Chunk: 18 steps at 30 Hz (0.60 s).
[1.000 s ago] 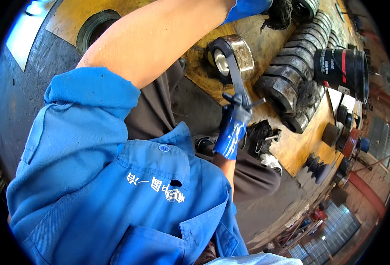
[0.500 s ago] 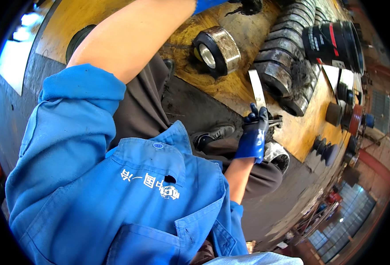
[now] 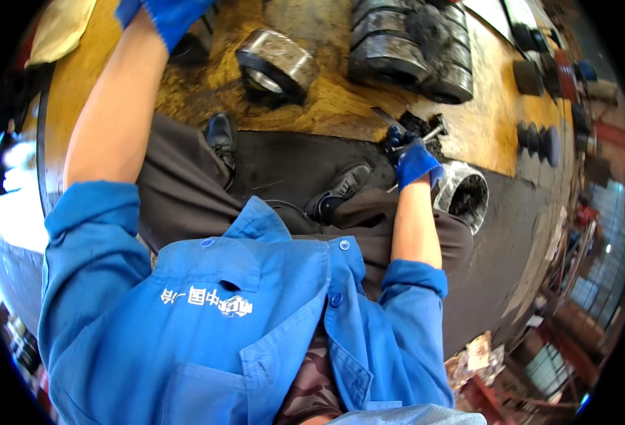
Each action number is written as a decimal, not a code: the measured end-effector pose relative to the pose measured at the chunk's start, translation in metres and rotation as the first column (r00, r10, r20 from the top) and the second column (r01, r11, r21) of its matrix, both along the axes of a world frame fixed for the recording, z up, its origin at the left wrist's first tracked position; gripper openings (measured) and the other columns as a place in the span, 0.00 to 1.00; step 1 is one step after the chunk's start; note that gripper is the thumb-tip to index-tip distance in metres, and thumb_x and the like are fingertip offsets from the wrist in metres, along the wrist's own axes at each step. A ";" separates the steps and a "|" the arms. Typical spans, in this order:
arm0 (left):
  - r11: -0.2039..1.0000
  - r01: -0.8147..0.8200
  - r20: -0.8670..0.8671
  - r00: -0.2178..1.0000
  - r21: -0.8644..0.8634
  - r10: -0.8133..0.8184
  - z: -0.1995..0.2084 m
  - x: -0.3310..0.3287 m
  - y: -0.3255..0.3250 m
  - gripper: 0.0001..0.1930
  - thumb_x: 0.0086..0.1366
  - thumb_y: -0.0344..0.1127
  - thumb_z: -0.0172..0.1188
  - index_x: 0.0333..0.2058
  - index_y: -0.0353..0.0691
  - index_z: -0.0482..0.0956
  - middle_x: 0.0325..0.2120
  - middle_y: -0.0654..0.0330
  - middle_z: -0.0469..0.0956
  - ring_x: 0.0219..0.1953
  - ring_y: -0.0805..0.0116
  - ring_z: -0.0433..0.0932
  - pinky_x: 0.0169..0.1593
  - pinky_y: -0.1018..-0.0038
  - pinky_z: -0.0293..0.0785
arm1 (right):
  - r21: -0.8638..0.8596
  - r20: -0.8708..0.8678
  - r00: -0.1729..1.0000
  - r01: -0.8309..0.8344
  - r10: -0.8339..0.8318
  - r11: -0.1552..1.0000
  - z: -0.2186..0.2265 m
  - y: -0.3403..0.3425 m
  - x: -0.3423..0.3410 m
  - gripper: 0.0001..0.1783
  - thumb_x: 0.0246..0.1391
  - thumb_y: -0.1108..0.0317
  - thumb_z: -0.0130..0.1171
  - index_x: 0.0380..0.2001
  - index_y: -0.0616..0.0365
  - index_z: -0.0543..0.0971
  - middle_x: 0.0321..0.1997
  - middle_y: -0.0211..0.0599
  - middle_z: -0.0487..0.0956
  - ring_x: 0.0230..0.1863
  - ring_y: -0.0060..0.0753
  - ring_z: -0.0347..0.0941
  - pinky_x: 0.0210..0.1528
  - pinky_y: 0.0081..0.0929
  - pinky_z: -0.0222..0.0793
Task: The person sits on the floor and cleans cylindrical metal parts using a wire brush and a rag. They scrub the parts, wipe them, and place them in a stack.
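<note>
My right hand (image 3: 416, 160), in a blue glove, is closed around a flat scraper (image 3: 384, 116), its thin blade pointing away from me. Beside those fingers a metal tool (image 3: 434, 132) lies by a dark greasy clump (image 3: 417, 125). My left hand (image 3: 162, 17), also gloved in blue, reaches to the far left; its fingers are cut off by the frame's upper edge. Just beyond its cuff is a dark round part (image 3: 189, 51), partly hidden. Between the hands a thick metal ring (image 3: 278, 62), smeared with grease, rests on the stained yellow surface (image 3: 333, 113).
Two rows of dark metal rings (image 3: 389, 49) lie at the far side, with a black matted clump (image 3: 429, 32) on them. An open container in clear wrap (image 3: 464, 193) stands by my right knee. A ribbed dark part (image 3: 539, 144) sits farther right.
My view has shifted, so the rings sit higher and the bucket is out of sight. My left hand is now farther left. The scraper has tilted and its blade looks darker.
</note>
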<state>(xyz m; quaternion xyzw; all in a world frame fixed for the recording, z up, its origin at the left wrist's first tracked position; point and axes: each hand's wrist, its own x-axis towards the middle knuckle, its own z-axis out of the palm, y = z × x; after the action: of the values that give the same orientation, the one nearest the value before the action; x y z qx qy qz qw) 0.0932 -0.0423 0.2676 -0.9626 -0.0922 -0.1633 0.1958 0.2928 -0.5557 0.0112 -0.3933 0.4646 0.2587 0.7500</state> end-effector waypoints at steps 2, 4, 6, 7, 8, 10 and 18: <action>0.999 0.015 -0.006 1.000 -0.042 -0.015 -0.004 0.004 0.001 0.17 0.70 0.35 0.45 0.51 0.37 0.75 0.44 0.52 0.80 0.45 0.60 0.78 0.51 0.64 0.75 | 0.058 0.098 0.994 0.042 -0.047 0.997 -0.009 -0.028 0.011 0.07 0.66 0.68 0.51 0.41 0.58 0.75 0.37 0.41 0.78 0.39 0.34 0.75 0.40 0.35 0.74; 0.993 0.030 0.013 1.000 -0.116 -0.029 -0.005 0.013 0.001 0.17 0.70 0.35 0.45 0.51 0.37 0.75 0.44 0.52 0.79 0.46 0.59 0.78 0.51 0.63 0.75 | 0.105 0.197 0.980 0.003 -0.024 0.994 -0.021 -0.070 0.020 0.12 0.66 0.63 0.50 0.45 0.57 0.76 0.43 0.42 0.79 0.47 0.33 0.75 0.50 0.41 0.74; 0.896 0.073 0.039 0.997 -0.438 -0.063 -0.010 0.010 0.004 0.17 0.70 0.36 0.45 0.52 0.37 0.75 0.45 0.51 0.79 0.46 0.58 0.78 0.52 0.62 0.75 | -0.046 0.214 0.976 0.041 -0.031 0.998 -0.039 -0.089 0.006 0.15 0.66 0.61 0.49 0.50 0.53 0.76 0.48 0.41 0.80 0.51 0.34 0.75 0.55 0.40 0.71; 0.674 0.122 0.094 0.992 -0.729 -0.078 -0.009 0.009 0.003 0.17 0.70 0.36 0.46 0.52 0.37 0.75 0.45 0.51 0.79 0.46 0.57 0.78 0.52 0.61 0.75 | -0.109 0.225 0.974 0.054 -0.028 0.993 -0.047 -0.088 0.001 0.17 0.66 0.59 0.48 0.53 0.51 0.76 0.50 0.40 0.80 0.53 0.35 0.75 0.57 0.39 0.69; 0.238 0.189 0.185 0.982 -0.953 -0.037 -0.009 0.010 0.001 0.17 0.70 0.37 0.46 0.52 0.37 0.75 0.45 0.51 0.79 0.47 0.56 0.78 0.53 0.60 0.75 | -0.174 0.237 0.971 0.067 -0.024 0.982 -0.055 -0.087 -0.004 0.19 0.65 0.58 0.48 0.55 0.49 0.76 0.53 0.40 0.80 0.55 0.35 0.74 0.60 0.39 0.68; -0.479 0.307 0.275 0.952 -0.822 0.137 -0.010 0.023 -0.006 0.17 0.70 0.37 0.46 0.52 0.37 0.75 0.46 0.50 0.79 0.47 0.55 0.78 0.53 0.59 0.75 | -0.223 0.255 0.966 0.091 -0.032 0.970 -0.067 -0.089 -0.003 0.21 0.65 0.57 0.48 0.58 0.47 0.76 0.55 0.39 0.80 0.57 0.36 0.74 0.62 0.38 0.66; -0.891 0.310 0.161 0.949 -0.330 0.271 -0.017 0.064 -0.022 0.18 0.71 0.40 0.47 0.52 0.36 0.74 0.47 0.48 0.78 0.49 0.51 0.78 0.56 0.54 0.75 | -0.107 0.541 0.802 -0.233 0.253 0.967 0.035 0.085 -0.045 0.25 0.67 0.50 0.51 0.59 0.54 0.69 0.53 0.44 0.80 0.44 0.37 0.79 0.40 0.30 0.74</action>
<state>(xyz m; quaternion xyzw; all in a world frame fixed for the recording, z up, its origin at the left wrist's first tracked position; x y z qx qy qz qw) 0.1573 -0.0640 0.2503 -0.3427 -0.1512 -0.0946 -0.9224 0.2481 -0.4703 0.0459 -0.5204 0.1797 0.2203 0.8052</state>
